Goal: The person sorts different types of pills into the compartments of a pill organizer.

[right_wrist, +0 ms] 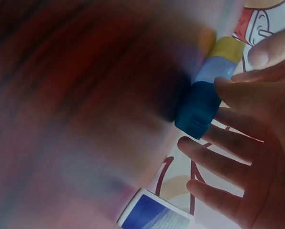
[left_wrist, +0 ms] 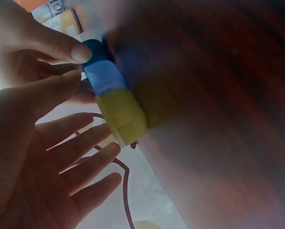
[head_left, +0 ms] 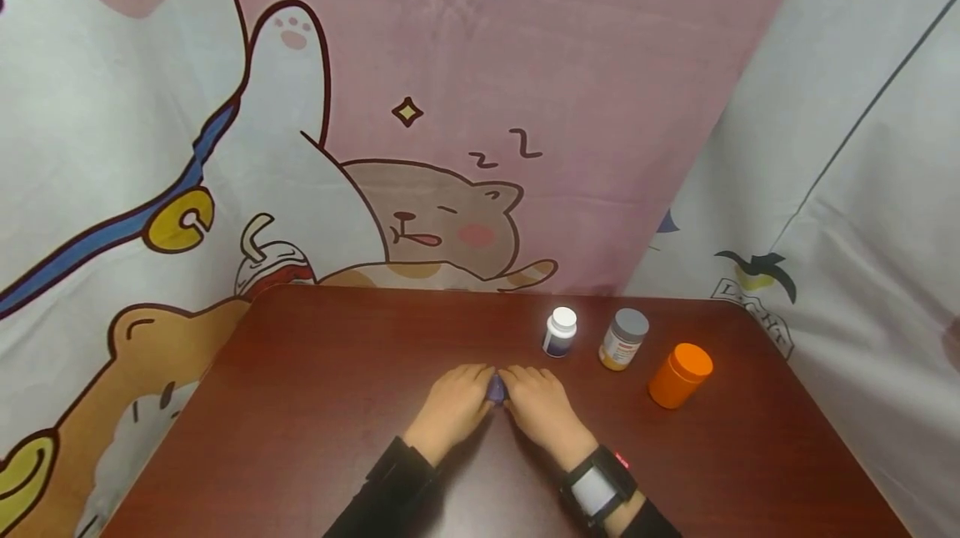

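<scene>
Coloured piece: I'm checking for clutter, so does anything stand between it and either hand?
Nothing visible does: the right hand pinches the piece, the left hand is close beside it. The white bottle stands off beyond them.

White bottle (head_left: 560,333), grey-lidded jar (head_left: 623,340), orange bottle (head_left: 679,376) on table (head_left: 315,379), cartoon cloth (head_left: 600,62) behind; jar label (head_left: 621,349) illegibly small.

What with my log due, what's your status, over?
Right grip pinching tricolour piece. Left grip alongside, hold unclear. Three bottles off right, not blocking.
</scene>
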A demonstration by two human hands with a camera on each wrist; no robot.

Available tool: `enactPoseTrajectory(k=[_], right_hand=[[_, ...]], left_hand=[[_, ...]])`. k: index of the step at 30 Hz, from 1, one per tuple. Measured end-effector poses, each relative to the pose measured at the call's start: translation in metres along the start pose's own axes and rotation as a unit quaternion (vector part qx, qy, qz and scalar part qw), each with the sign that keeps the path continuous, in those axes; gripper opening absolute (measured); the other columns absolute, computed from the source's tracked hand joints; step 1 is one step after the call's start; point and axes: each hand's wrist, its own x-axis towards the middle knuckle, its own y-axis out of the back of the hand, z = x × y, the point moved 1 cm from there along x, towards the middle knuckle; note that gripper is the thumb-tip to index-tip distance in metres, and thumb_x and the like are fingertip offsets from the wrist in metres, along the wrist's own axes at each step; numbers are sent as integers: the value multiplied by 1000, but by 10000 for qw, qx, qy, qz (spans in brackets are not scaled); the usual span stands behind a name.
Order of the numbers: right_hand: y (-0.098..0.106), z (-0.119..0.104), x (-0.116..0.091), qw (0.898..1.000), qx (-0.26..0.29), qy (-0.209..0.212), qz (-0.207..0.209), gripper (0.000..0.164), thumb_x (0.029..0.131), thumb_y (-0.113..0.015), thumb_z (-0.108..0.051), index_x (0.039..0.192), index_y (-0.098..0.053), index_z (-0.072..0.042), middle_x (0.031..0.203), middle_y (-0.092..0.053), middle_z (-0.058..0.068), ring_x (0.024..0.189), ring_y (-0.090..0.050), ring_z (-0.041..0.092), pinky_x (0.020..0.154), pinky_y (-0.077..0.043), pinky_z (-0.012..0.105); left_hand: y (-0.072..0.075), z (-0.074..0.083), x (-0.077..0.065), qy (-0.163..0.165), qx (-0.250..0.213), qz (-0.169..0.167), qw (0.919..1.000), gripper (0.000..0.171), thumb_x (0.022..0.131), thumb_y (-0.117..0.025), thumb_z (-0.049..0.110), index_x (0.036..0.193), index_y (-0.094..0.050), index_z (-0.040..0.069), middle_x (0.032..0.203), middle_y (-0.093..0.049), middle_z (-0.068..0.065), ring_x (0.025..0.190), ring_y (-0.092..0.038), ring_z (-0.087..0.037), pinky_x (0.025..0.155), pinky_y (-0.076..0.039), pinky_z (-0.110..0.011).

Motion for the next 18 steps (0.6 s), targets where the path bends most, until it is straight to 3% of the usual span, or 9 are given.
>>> enactPoseTrajectory(k=[4,8,18], right_hand=[[-3,1,1,10000,-11,34,70,35,76,-81,-16,109,-70,-10,97,-69,1,85,-66,19,72,-54,35],[-4,3,2,9999,89,52,95,34,74,-81,-13,106,-70,-10,92,-68,0,82,-65,19,69,-53,35],[0,8,4,9989,445,91,-77,31,69,-83,-10,98,-71,-8,88,-67,1,80,-66,21,70,-54,37]], left_hand=[[-3,1,8,-33,-1,109,9999,30,83,-76,23,106,-70,6,99,-70,-4,91,-66,-20,78,-56,-32],[-5,2,14,-57,-46,11,10000,21,80,-79,23,93,-71,9,87,-66,0,82,-62,-18,69,-55,-30],[-12,-3,21,246,-306,-401,9984,30,71,-84,30,90,-73,10,87,-67,-1,83,-62,-19,70,-56,-32]])
